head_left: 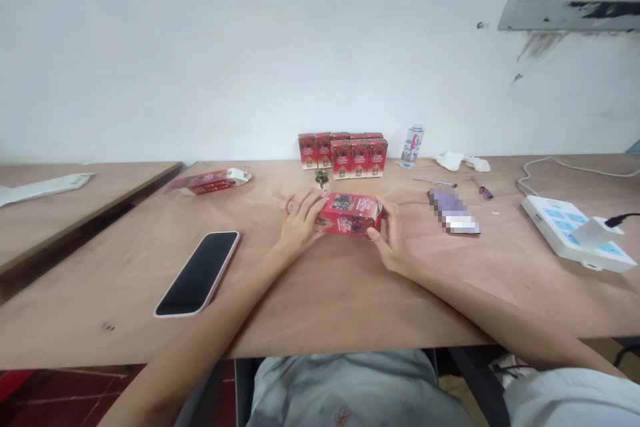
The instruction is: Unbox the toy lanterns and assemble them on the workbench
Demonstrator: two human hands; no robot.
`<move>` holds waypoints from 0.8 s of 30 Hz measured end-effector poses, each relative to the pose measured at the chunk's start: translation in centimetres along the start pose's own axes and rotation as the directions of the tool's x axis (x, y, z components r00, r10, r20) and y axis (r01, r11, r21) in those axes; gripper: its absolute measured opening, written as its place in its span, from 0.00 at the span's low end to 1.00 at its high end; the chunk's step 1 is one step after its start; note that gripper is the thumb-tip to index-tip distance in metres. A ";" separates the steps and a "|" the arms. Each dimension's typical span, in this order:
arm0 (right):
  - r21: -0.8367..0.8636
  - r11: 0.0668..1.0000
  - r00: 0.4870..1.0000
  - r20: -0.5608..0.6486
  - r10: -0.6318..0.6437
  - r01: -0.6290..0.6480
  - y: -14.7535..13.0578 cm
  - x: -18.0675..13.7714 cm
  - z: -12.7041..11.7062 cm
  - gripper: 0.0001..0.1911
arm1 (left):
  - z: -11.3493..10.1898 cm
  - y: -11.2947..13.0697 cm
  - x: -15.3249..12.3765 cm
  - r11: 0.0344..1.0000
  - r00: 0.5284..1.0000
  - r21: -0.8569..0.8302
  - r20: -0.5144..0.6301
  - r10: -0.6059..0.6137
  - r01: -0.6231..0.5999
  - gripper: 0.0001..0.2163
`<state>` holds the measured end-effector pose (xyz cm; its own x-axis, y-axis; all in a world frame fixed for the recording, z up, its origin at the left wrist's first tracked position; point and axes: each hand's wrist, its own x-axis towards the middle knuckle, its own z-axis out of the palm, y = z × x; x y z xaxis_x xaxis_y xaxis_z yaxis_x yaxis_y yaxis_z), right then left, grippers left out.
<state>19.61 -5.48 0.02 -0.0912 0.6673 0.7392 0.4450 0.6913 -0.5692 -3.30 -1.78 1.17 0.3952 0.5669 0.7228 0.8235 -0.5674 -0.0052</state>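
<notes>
A red printed cardboard box (pixel 347 215) lies on its side between my hands, just over the middle of the table. My left hand (pixel 300 217) grips its left end, fingers bent over the top edge. At the right end, my right hand (pixel 390 238) has its thumb on the near side and its fingers behind, by what looks like an end flap. Right behind the box sits a small gold-coloured metal object (pixel 322 178), partly hidden. Several upright red boxes (pixel 350 159) of similar print stand in rows beyond it.
A flattened-looking red carton (pixel 213 181) lies at left, near a black-screened phone (pixel 197 273). To the right are a water bottle (pixel 412 145), crumpled tissue (pixel 450 160), a screwdriver (pixel 483 191), a blurred-out phone-like item (pixel 454 211) and a white power strip (pixel 555 217) with its cable.
</notes>
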 end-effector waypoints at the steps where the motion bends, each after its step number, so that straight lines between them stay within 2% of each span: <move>1: 0.021 1.000 1.000 0.011 0.015 -0.015 0.2 -0.1 0.1 0.27 | -0.3 -0.1 -0.2 1.000 1.000 -0.020 0.028 0.015 -0.014 0.23; 5: 0.105 0.989 0.994 0.001 0.108 -0.107 0.9 -0.1 0.3 0.21 | -0.9 -0.7 -1.1 0.994 0.996 -0.111 0.094 -0.005 0.016 0.25; 8: 0.173 0.982 0.997 0.035 0.063 -0.068 0.8 0.0 0.0 0.22 | -0.7 -0.7 -1.3 0.986 0.994 -0.147 0.086 -0.067 0.079 0.27; 11: 0.185 0.981 0.993 0.108 0.042 -0.061 0.3 0.2 -0.3 0.27 | -0.5 -0.5 -1.2 0.989 0.996 -0.121 0.056 -0.073 0.080 0.27; 16: 0.232 0.958 0.978 0.163 0.134 -0.170 0.5 0.3 0.1 0.27 | -0.6 -0.1 -1.3 0.996 0.993 -0.051 0.098 -0.072 0.077 0.26; 18: 0.281 0.926 0.965 0.150 0.215 -0.250 1.1 0.5 0.3 0.26 | -0.9 0.2 -1.2 0.995 0.991 -0.079 0.117 -0.058 0.067 0.27; 20: 0.347 0.867 0.933 0.089 0.349 -0.357 2.0 0.9 0.5 0.23 | -1.3 0.3 -0.7 0.984 0.993 -0.173 0.111 -0.031 0.050 0.29; 21: 0.392 0.823 0.901 0.044 0.431 -0.412 2.5 1.2 0.5 0.21 | -1.5 0.2 -0.3 0.971 0.995 -0.232 0.091 -0.040 0.061 0.29; 22: 0.448 0.767 0.858 -0.001 0.514 -0.460 3.1 1.5 0.5 0.19 | -1.7 -0.2 0.4 0.953 0.995 -0.289 0.066 -0.073 0.089 0.28; 24: 0.580 0.632 0.753 -0.047 0.657 -0.515 4.2 2.2 0.2 0.16 | -1.7 -1.4 2.4 0.908 0.977 -0.364 0.015 -0.214 0.205 0.24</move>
<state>21.09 -1.05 -0.81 0.2654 0.9433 0.1995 -0.1885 0.2537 -0.9487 -4.19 -0.68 4.06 0.2157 0.6845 0.6964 0.6807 -0.6167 0.3954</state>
